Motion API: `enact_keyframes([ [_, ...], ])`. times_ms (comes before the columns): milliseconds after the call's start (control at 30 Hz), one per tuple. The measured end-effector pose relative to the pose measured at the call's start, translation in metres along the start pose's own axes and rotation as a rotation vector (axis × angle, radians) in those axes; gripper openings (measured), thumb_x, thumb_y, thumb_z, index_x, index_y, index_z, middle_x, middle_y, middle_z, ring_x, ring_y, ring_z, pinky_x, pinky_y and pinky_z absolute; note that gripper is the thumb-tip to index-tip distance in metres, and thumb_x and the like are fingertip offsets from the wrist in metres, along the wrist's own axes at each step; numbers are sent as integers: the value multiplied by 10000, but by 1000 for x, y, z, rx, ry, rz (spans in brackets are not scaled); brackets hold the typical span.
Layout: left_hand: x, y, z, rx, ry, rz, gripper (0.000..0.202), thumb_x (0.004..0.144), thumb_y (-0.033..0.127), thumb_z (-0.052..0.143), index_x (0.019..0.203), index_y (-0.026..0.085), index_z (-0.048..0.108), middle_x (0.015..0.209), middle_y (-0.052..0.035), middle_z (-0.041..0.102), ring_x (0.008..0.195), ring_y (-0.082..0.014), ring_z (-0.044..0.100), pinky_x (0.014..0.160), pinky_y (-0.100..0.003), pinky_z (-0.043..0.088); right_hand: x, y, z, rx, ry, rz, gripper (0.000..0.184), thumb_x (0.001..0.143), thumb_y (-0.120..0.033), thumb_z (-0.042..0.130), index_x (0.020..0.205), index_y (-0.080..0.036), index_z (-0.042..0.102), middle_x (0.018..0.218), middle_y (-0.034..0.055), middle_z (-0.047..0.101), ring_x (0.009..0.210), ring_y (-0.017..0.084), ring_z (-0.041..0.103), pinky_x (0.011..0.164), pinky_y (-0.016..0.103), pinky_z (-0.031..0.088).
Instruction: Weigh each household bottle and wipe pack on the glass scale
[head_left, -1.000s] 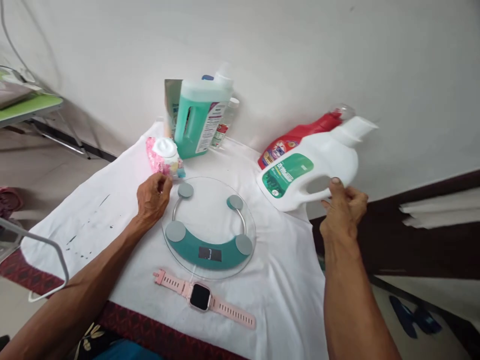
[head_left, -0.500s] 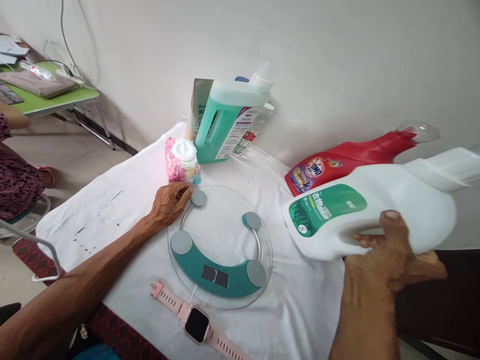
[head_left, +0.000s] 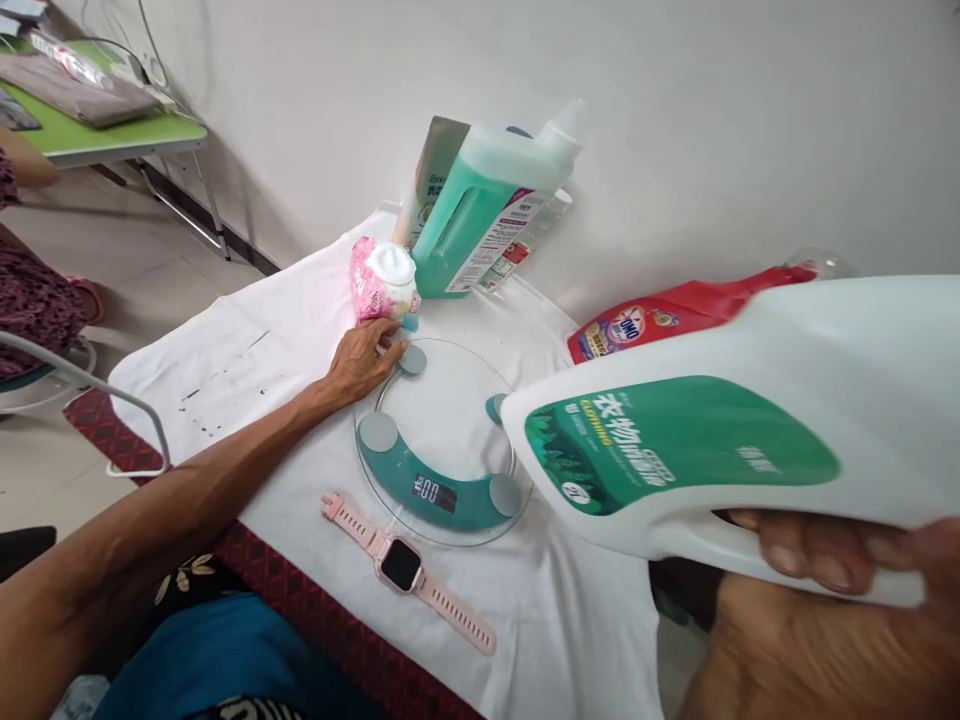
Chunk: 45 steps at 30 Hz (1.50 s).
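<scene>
My right hand (head_left: 817, 600) grips the handle of a large white detergent bottle (head_left: 757, 340) with a green label. The bottle lies tilted on its side in the air, over the table's right part. It covers the right rim of a round glass bathroom scale (head_left: 435, 505). My left hand (head_left: 367, 360) rests at the scale's upper-left rim, beside a grey foot pad, fingers slightly bent and apart. Just behind those fingers sits a pink pack of wipes (head_left: 371, 285) with a white lid. The scale's display is lit with digits that look like zeros.
A pink-strapped smartwatch (head_left: 401, 563) lies in front of the scale. A green liquid bottle (head_left: 469, 220) stands at the back, with other packages behind it. Against the wall leans a red bottle (head_left: 675, 305). Further left are a green table (head_left: 127, 135) and another person's arm (head_left: 26, 165).
The white bottle has come closer to the camera and now overlaps the scale's right side. The display now shows lit digits. The view has shifted; my left hand stays at the scale's rim.
</scene>
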<state>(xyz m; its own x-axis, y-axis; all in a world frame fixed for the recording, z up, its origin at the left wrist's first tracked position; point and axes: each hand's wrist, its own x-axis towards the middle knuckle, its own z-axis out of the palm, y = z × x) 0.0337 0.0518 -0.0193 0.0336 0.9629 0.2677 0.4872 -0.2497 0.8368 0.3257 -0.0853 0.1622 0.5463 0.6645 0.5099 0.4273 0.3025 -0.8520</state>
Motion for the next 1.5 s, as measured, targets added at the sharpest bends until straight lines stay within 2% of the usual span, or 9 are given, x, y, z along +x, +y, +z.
enact_keyframes([
  [100, 0, -3, 0, -2, -7, 20, 385, 948, 345, 643, 1262, 138, 723, 1113, -143, 789, 948, -245, 741, 900, -383, 606, -22, -13, 37, 215, 20, 123, 442, 554, -346, 752, 445, -260, 333, 395, -76, 217, 360, 69, 202, 390, 316, 228],
  [300, 0, -9, 3, -3, 1, 42, 336, 976, 309, 614, 1264, 169, 716, 1153, -123, 780, 975, -232, 739, 930, -373, 595, -50, -13, 89, 235, -19, 150, 424, 564, -339, 814, 411, -252, 428, 366, -85, 300, 347, 76, 291, 438, 316, 361],
  [500, 1, -11, 7, 19, 17, 53, 288, 1001, 280, 585, 1238, 183, 717, 1144, -109, 774, 983, -227, 739, 939, -359, 581, -59, 2, 105, 265, -13, 144, 441, 600, -349, 820, 436, -244, 424, 393, -86, 319, 360, 70, 308, 437, 297, 346],
  [633, 2, -15, 10, 50, -6, 62, 306, 1008, 293, 583, 1262, 169, 703, 1145, -116, 761, 999, -240, 729, 949, -380, 574, -56, 18, 107, 275, -18, 46, 486, 653, -470, 807, 483, -249, 410, 392, -97, 297, 355, 74, 283, 408, 282, 351],
  [767, 5, -20, 12, 69, -44, 89, 335, 1024, 311, 553, 1301, 167, 676, 1183, -120, 754, 1010, -232, 715, 955, -379, 569, -46, 35, 92, 245, -78, -81, 568, 759, -724, 695, 552, -245, 470, 479, -47, 410, 452, 133, 464, 464, 311, 453],
  [867, 6, -22, 12, 78, -54, 109, 337, 1025, 303, 548, 1308, 163, 665, 1203, -120, 753, 1024, -224, 714, 975, -379, 564, -43, 53, 60, 222, 28, 22, 624, 738, -863, 620, 725, -240, 583, 651, -3, 524, 608, 185, 589, 506, 337, 513],
  [1067, 5, -20, 11, 121, -67, 126, 354, 1010, 268, 560, 1312, 112, 659, 1180, -140, 752, 1008, -228, 731, 952, -373, 574, -68, 115, -8, -81, 244, 249, 601, 809, -808, 521, 623, -237, 546, 472, -30, 419, 438, 145, 467, 422, 296, 441],
  [1233, 6, -21, 11, 148, -48, 160, 342, 1002, 262, 568, 1309, 135, 652, 1188, -133, 751, 1015, -226, 743, 921, -367, 599, -98, 152, -11, -85, 200, 348, 537, 860, -692, 545, 604, -219, 549, 444, -31, 452, 391, 123, 444, 392, 253, 370],
  [1500, 6, -24, 9, 130, -46, 180, 316, 984, 252, 590, 1278, 158, 657, 1215, -134, 751, 1014, -219, 751, 910, -373, 612, -100, 157, -11, -80, 136, 395, 530, 910, -659, 547, 631, -208, 573, 458, -36, 476, 412, 108, 458, 418, 232, 387],
])
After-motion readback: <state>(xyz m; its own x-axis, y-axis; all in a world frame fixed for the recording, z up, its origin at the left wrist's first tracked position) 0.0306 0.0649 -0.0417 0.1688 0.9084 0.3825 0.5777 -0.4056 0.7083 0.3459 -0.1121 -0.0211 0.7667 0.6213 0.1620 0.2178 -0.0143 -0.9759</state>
